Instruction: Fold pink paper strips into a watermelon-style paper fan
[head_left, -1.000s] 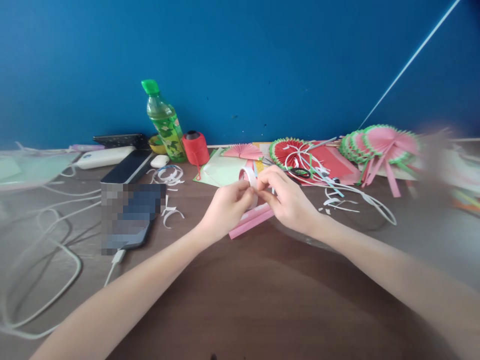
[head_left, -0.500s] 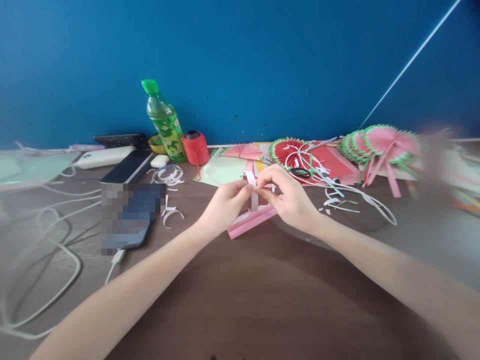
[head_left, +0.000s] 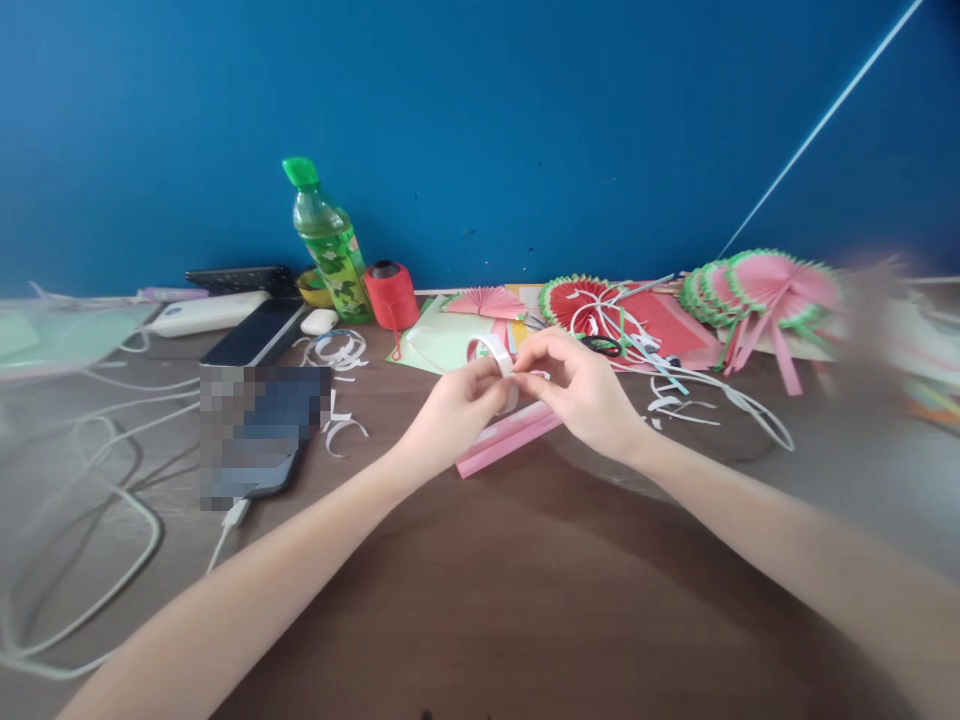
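Observation:
A white ring-shaped roll of tape is held up between both hands near the middle of the view. My left hand is closed around its lower left side, thumb against fingers. On the opposite side my right hand pinches at the roll's edge, its thumb and forefinger meeting the left fingertips; whether a loose tape end is between them is too small to tell. Just below lies a folded pink paper strip on the brown table, partly hidden by my right hand.
Behind are a pink paper fan, a red pleated fan, scissors, and a red thread spool. A green-capped bottle, phone and white cable lie left. Pink-green fans stand right.
The tape roll has turned and tilted, so its round opening now shows more. My hands have shifted only slightly and remain together over the pink strip.

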